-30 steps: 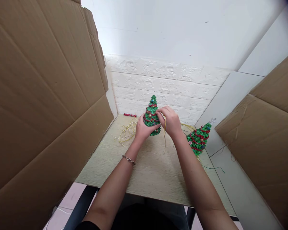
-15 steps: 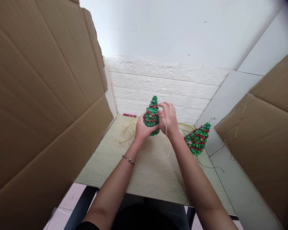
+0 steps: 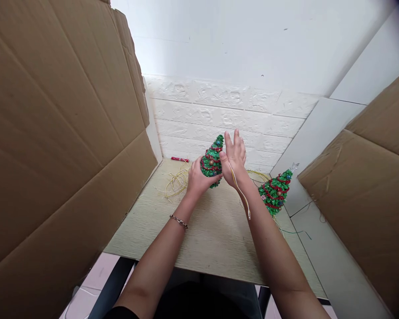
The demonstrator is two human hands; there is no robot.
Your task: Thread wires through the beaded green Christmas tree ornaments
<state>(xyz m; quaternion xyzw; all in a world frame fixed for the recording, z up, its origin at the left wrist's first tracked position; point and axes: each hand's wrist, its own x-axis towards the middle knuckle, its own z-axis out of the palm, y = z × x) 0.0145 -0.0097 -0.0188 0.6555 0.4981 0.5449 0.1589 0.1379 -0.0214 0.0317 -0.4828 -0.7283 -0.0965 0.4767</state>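
Observation:
My left hand (image 3: 198, 179) grips the base of a small green Christmas tree (image 3: 213, 158) with red garland and small baubles, tilted a little to the right above the table. My right hand (image 3: 234, 160) is beside the tree on its right, fingers stretched upward, thumb pinching a thin yellow wire (image 3: 241, 191) that hangs down along my wrist. A second decorated tree (image 3: 275, 191) stands leaning at the table's right edge.
A coil of yellow wire (image 3: 176, 181) lies on the pale wooden table (image 3: 206, 239) at the back left, with a red pen (image 3: 180, 159) by the white brick wall. Tall cardboard sheets (image 3: 60, 133) stand left and right (image 3: 369, 190).
My right hand has lifted from the tree's side and straightened its fingers upward, drawing the yellow wire out. The tree in my left hand has tipped slightly to the right.

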